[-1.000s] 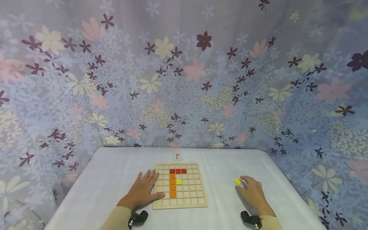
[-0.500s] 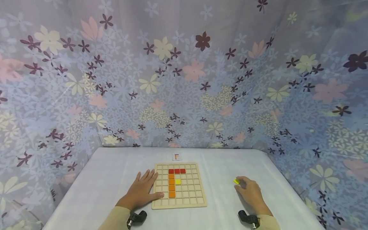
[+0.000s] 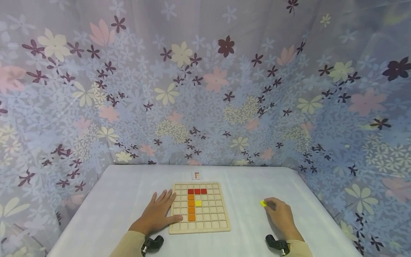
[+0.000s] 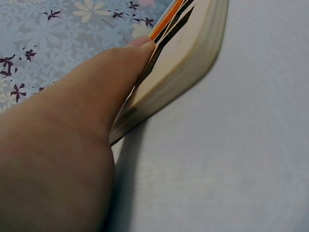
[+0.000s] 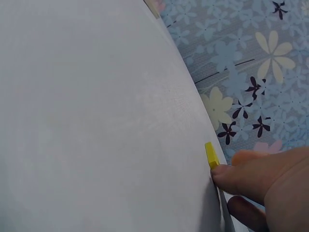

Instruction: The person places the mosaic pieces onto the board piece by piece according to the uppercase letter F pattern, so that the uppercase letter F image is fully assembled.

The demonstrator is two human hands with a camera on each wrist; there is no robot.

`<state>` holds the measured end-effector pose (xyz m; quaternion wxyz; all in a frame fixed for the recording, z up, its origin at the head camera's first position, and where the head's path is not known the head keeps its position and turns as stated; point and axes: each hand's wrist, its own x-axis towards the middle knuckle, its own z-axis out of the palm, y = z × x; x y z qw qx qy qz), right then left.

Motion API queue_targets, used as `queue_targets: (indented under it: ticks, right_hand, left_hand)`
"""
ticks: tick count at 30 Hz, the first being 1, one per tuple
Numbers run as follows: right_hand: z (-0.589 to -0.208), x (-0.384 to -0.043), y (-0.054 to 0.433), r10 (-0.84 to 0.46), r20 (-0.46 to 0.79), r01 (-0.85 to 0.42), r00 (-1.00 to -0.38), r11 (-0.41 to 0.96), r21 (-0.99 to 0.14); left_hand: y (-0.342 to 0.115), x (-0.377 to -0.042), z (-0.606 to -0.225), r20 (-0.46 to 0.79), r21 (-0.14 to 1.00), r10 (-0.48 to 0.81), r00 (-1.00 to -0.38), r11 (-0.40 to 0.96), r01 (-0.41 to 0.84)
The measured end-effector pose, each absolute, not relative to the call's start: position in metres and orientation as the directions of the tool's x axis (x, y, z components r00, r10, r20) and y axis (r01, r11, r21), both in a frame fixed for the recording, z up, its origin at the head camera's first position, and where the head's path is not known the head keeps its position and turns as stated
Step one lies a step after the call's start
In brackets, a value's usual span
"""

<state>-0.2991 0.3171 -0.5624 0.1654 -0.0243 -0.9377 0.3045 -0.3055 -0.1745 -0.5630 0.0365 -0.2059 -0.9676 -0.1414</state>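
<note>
My left hand point(image 3: 156, 212) lies with straight, spread fingers along the left side of a wooden grid board point(image 3: 205, 231), its thumb over the lower left squares. In the left wrist view that thumb point(image 4: 120, 67) touches the board's edge. Set in the grid are a row of three red tiles point(image 3: 197, 191), a column of several orange tiles point(image 3: 191, 203) and one yellow tile point(image 3: 198, 203). Out to the right, my right hand point(image 3: 282, 216) pinches another yellow tile point(image 3: 263, 203) between thumb and fingers, low at the white tabletop; the right wrist view shows this tile point(image 5: 211, 154) at the fingertips.
A small printed card point(image 3: 197, 175) with a coloured grid pattern lies behind the board. The white cloth-covered table point(image 3: 244, 185) ends at a floral curtain point(image 3: 205, 107) at the back and both sides.
My right thumb and fingers have drawn together onto the yellow tile, which they now pinch. The left hand and the board stay as they were; the head view shifts slightly.
</note>
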Motion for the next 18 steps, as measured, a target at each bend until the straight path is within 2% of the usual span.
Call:
queue_targets:
  ticks: [18]
  right_hand:
    - [-0.559,-0.2982,0.3098,0.181,0.322,-0.064,-0.929,0.78,-0.623]
  left_hand:
    - [-0.1743,-0.3051,-0.5636,0.136,0.243,0.39,-0.911,0.878,0.413]
